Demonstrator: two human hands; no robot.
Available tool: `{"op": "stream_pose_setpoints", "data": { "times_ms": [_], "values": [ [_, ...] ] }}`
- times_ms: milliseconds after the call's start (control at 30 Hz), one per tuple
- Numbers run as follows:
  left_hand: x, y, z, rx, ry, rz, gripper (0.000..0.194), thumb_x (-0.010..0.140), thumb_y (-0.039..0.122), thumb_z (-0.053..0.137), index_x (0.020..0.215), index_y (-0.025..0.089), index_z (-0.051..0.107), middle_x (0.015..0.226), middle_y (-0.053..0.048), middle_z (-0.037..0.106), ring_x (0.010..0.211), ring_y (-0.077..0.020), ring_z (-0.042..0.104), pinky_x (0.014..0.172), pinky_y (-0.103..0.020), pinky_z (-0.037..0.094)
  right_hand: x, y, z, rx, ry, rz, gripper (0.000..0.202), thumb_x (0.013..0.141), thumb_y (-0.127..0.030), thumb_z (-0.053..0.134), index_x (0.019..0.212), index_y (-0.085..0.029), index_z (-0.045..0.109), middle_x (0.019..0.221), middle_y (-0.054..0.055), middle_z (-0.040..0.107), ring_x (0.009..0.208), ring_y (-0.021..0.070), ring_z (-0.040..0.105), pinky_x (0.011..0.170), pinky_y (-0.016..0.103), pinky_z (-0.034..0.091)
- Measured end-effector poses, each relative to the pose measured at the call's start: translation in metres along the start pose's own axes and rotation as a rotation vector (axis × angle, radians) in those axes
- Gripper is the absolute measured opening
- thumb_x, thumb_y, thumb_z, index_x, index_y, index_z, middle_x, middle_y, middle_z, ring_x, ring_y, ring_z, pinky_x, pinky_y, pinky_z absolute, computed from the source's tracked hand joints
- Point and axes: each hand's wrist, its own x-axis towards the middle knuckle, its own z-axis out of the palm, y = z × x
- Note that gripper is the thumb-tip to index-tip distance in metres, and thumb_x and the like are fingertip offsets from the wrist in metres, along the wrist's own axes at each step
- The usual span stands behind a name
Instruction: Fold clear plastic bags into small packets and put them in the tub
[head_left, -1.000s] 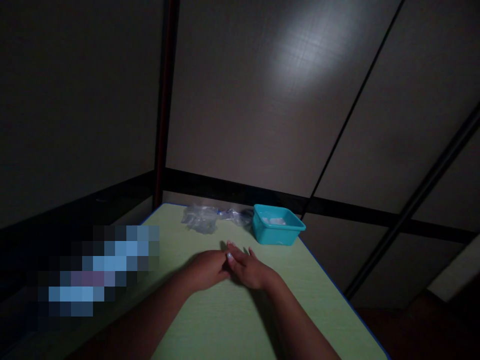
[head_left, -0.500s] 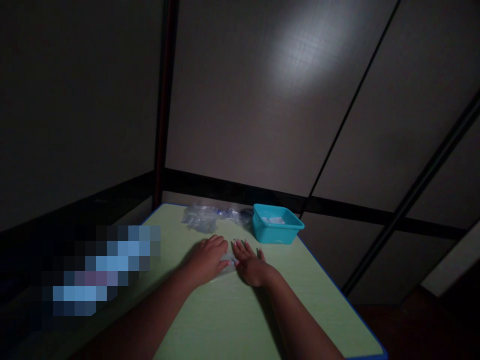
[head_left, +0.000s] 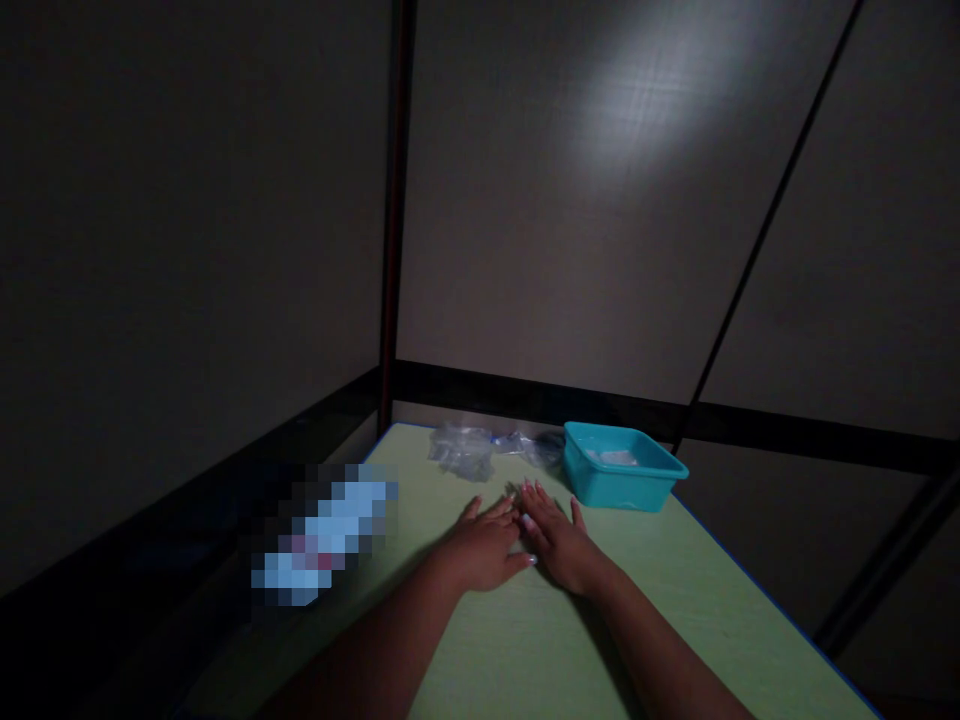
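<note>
My left hand [head_left: 487, 548] lies palm down on the light green table [head_left: 510, 650], fingers spread forward. Close beside it on the right, my right hand [head_left: 559, 545] is also flat with its fingers apart, and the fingertips of both hands nearly meet. A small bit of clear plastic [head_left: 519, 545] shows between them; most of it is hidden under the hands. Beyond the hands lies a crumpled clear plastic bag [head_left: 461, 452]. A teal basket [head_left: 622, 488] with something whitish inside stands behind and right of my right hand.
More clear plastic [head_left: 529, 448] lies between the crumpled bag and the basket. Dark panelled walls [head_left: 555, 270] rise behind the table and to its left. A blurred, pixelated patch of light blue [head_left: 330, 530] is at the table's left side.
The view has shifted, so everything on the table appears further right. My hands have come closer together, and less plastic shows between them. My left fingers are more spread.
</note>
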Motion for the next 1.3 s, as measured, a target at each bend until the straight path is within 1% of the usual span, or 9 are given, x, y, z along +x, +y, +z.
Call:
{"op": "stream_pose_setpoints", "data": {
  "times_ms": [67, 233, 433, 633, 833, 967, 1100, 1200, 1300],
  "values": [
    [0.0, 0.001, 0.0, 0.017, 0.0, -0.006, 0.057, 0.085, 0.053, 0.033, 0.135, 0.025, 0.027, 0.143, -0.004, 0.024, 0.134, -0.019, 0.005, 0.104, -0.054, 0.008, 0.003, 0.002, 0.005, 0.002, -0.033, -0.027, 0.052, 0.09, -0.044, 0.014, 0.139, -0.028, 0.009, 0.146, 0.001, 0.012, 0.133, 0.0193, 0.008, 0.103, 0.053, -0.001],
    [-0.003, 0.004, -0.003, -0.011, 0.0, -0.017, 0.064, 0.085, 0.057, 0.024, 0.139, 0.025, 0.012, 0.146, -0.003, 0.015, 0.134, -0.0192, 0.005, 0.104, -0.054, 0.007, 0.007, 0.012, 0.013, -0.003, -0.104, -0.024, 0.056, 0.089, -0.042, 0.017, 0.14, -0.024, 0.003, 0.146, 0.001, 0.006, 0.133, 0.0177, 0.007, 0.105, 0.05, 0.008],
    [-0.008, 0.008, -0.006, 0.003, -0.013, -0.043, 0.064, 0.086, 0.059, 0.015, 0.139, 0.023, 0.014, 0.146, -0.003, 0.011, 0.134, -0.0195, 0.002, 0.104, -0.055, 0.002, 0.006, 0.011, 0.011, -0.049, -0.131, -0.029, 0.06, 0.088, -0.05, 0.015, 0.139, -0.025, -0.002, 0.146, -0.001, 0.003, 0.134, 0.0185, 0.004, 0.104, 0.052, 0.008],
    [-0.007, 0.006, -0.008, -0.009, -0.07, -0.102, 0.071, 0.083, 0.063, 0.012, 0.14, 0.022, 0.004, 0.146, -0.003, 0.007, 0.134, -0.0218, -0.001, 0.103, -0.057, -0.002, 0.003, 0.009, 0.008, -0.113, -0.135, 0.005, 0.059, 0.087, -0.052, 0.013, 0.139, -0.027, 0.0, 0.146, -0.003, 0.002, 0.134, 0.0189, 0.001, 0.104, 0.053, 0.008],
    [-0.007, 0.001, -0.009, 0.011, -0.106, -0.153, 0.072, 0.082, 0.065, 0.016, 0.14, 0.024, 0.003, 0.147, -0.004, 0.004, 0.134, -0.0256, -0.006, 0.1, -0.061, -0.002, 0.002, 0.006, 0.008, -0.145, -0.133, 0.049, 0.058, 0.086, -0.054, 0.021, 0.138, -0.031, 0.01, 0.146, -0.003, 0.001, 0.133, 0.0245, -0.004, 0.103, 0.055, 0.003],
    [-0.008, -0.004, -0.012, 0.01, -0.107, -0.205, 0.073, 0.083, 0.064, 0.017, 0.14, 0.021, 0.005, 0.147, -0.007, 0.005, 0.134, -0.0258, -0.005, 0.101, -0.061, 0.001, 0.0, 0.002, 0.008, -0.13, -0.101, 0.051, 0.06, 0.084, -0.058, 0.024, 0.137, -0.037, 0.006, 0.146, -0.004, 0.002, 0.133, 0.0278, -0.004, 0.101, 0.058, -0.001],
    [-0.004, -0.007, -0.014, -0.059, 0.018, -0.177, 0.059, 0.088, 0.053, 0.02, 0.139, 0.023, 0.016, 0.146, -0.004, 0.012, 0.134, -0.0223, 0.005, 0.104, -0.056, 0.009, -0.002, -0.005, 0.004, -0.121, -0.104, 0.078, 0.063, 0.082, -0.062, 0.023, 0.137, -0.037, 0.005, 0.147, -0.002, 0.003, 0.132, 0.0272, -0.008, 0.099, 0.058, -0.008],
    [0.0, -0.006, -0.014, -0.207, 0.118, -0.046, 0.05, 0.092, 0.041, 0.02, 0.136, 0.019, 0.028, 0.143, -0.005, 0.025, 0.131, -0.0151, 0.021, 0.107, -0.036, 0.019, -0.003, -0.006, 0.001, -0.086, -0.122, 0.08, 0.06, 0.084, -0.061, 0.016, 0.138, -0.035, 0.01, 0.147, -0.002, 0.003, 0.132, 0.0253, -0.01, 0.098, 0.058, -0.011],
    [0.003, -0.004, -0.013, -0.257, 0.174, 0.024, 0.05, 0.092, 0.041, 0.023, 0.136, 0.018, 0.028, 0.143, -0.004, 0.025, 0.132, -0.0139, 0.019, 0.108, -0.031, 0.019, 0.0, 0.001, 0.0, 0.071, -0.107, 0.087, 0.054, 0.088, -0.053, 0.016, 0.138, -0.034, 0.014, 0.147, -0.002, 0.008, 0.133, 0.0238, -0.007, 0.099, 0.058, -0.01]
  ]
}}
